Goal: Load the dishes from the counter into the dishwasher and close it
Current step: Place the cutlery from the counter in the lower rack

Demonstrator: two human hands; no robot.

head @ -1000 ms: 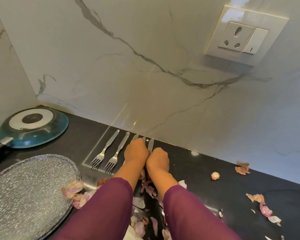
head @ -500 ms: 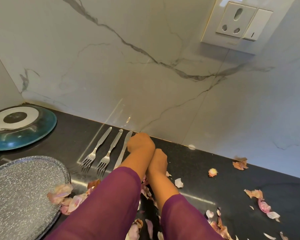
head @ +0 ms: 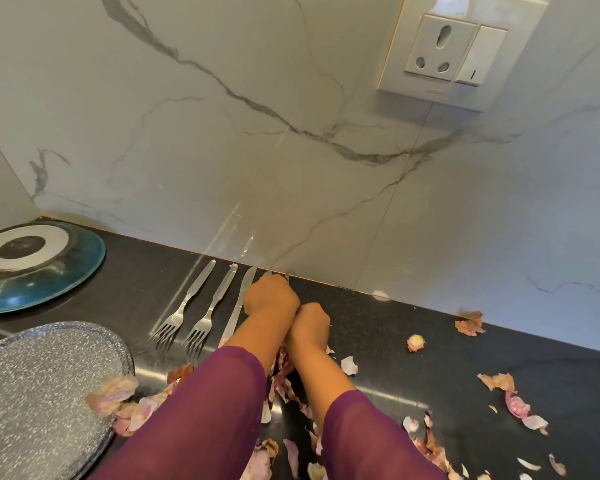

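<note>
Two forks (head: 182, 308) (head: 211, 306) and a table knife (head: 240, 299) lie side by side on the black counter (head: 413, 375), handles toward the marble wall. Just right of the knife, my left hand (head: 271, 297) is curled over more cutlery (head: 286, 274), of which only the handle tips show beyond my knuckles at the wall. My right hand (head: 309, 323) lies knuckles-up against my left wrist, its fingers hidden beneath it. No dishwasher is in view.
An upturned teal pan (head: 39, 265) sits at the far left. In front of it lies a grey speckled tray (head: 32, 393). Onion peels (head: 513, 400) are scattered over the counter around my arms. A wall socket (head: 444, 53) is mounted up right.
My left hand has shifted right, uncovering the table knife beside the forks. Both hands have moved slightly closer to the wall, and the view has tilted.
</note>
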